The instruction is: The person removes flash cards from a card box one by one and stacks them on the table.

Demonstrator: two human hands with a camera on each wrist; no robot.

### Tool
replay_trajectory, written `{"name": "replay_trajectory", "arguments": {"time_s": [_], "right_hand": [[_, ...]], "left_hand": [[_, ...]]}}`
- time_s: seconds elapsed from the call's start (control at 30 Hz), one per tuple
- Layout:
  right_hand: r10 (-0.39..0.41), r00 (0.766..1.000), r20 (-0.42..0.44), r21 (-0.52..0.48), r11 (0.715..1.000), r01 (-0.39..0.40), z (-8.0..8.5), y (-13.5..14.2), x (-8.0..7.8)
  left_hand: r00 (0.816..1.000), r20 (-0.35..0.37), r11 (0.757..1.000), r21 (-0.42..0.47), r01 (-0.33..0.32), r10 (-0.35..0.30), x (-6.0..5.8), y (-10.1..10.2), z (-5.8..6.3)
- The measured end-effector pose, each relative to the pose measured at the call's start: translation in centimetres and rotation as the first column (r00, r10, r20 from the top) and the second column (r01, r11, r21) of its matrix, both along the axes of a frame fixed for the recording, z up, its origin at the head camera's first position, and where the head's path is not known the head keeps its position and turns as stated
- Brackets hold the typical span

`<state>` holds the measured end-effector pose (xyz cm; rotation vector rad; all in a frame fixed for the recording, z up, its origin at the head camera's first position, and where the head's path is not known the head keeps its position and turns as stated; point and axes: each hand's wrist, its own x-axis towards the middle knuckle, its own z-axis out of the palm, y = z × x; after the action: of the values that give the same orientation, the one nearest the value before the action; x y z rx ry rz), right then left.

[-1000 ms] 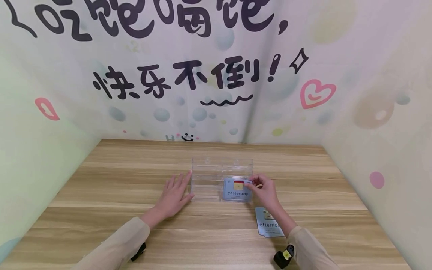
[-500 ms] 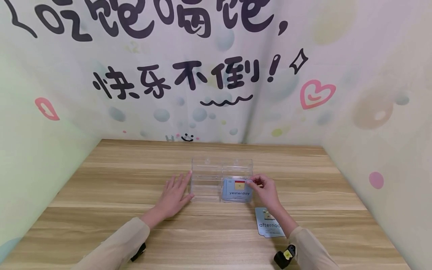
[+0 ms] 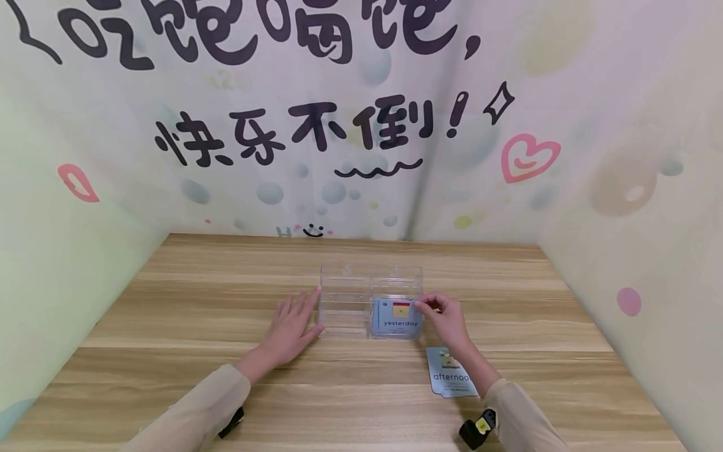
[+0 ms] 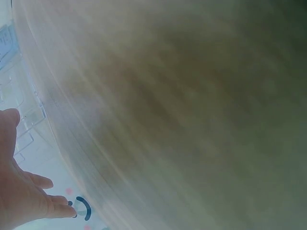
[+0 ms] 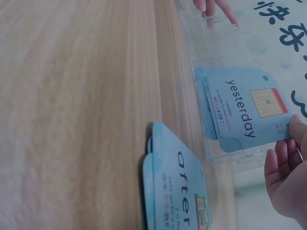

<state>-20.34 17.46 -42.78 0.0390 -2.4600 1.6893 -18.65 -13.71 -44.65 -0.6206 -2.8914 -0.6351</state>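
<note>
A clear plastic card holder [image 3: 346,314] with two columns of compartments stands mid-table. Its lower right compartment contains blue cards, the front one a "yesterday" flashcard [image 5: 249,110] with a calendar picture. My right hand [image 3: 446,317] pinches that flashcard's upper right corner between thumb and fingers. In the right wrist view, another blue card shows behind it, offset to one side. My left hand [image 3: 289,329] lies with fingers spread, its fingertips and thumb at the holder's left side. The lower left compartment has no card in it.
A small stack of blue cards, topped by an "afternoon" flashcard [image 3: 449,373], lies on the wooden table [image 3: 339,402] below my right wrist. A printed cloth wall [image 3: 271,207] rises behind the table's far edge, with pale walls at both sides.
The "yesterday" flashcard has shifted slightly to the right, along with my right hand's fingertips, and more of the card behind shows at its left. My left hand stays where it was.
</note>
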Motion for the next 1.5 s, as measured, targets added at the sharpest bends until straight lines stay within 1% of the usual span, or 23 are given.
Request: {"name": "replay_trajectory", "arguments": {"time_s": [0.4,0.63,0.77,1.03,1.3,1.5], "right_hand": [[0.014,1.0,0.018,-0.01,1.0,-0.014,0.1,0.2,0.0],[-0.011,0.999,0.046,-0.018,1.0,0.011,0.4,0.1,-0.1],[-0.02,1.0,0.018,-0.039,0.999,0.021,0.8,0.1,0.0],[-0.007,0.998,-0.062,-0.118,0.993,0.0,1.3,0.4,0.1],[-0.003,0.999,-0.048,-0.121,0.993,-0.003,1.7,0.8,0.3],[0.008,1.0,0.0,-0.146,0.989,-0.008,1.9,1.2,0.7]], "left_hand": [[1.0,-0.006,1.0,-0.002,-0.001,0.001,0.0,0.0,-0.1],[1.0,-0.012,1.0,0.006,0.002,-0.002,0.0,0.0,-0.1],[1.0,-0.024,1.0,0.01,0.003,-0.002,0.0,0.1,-0.1],[1.0,-0.004,1.0,0.006,0.003,-0.003,0.0,0.1,0.0],[1.0,0.001,1.0,0.007,0.008,-0.008,0.1,0.0,0.1],[1.0,-0.001,1.0,0.005,0.008,-0.008,0.1,0.0,0.1]]}}
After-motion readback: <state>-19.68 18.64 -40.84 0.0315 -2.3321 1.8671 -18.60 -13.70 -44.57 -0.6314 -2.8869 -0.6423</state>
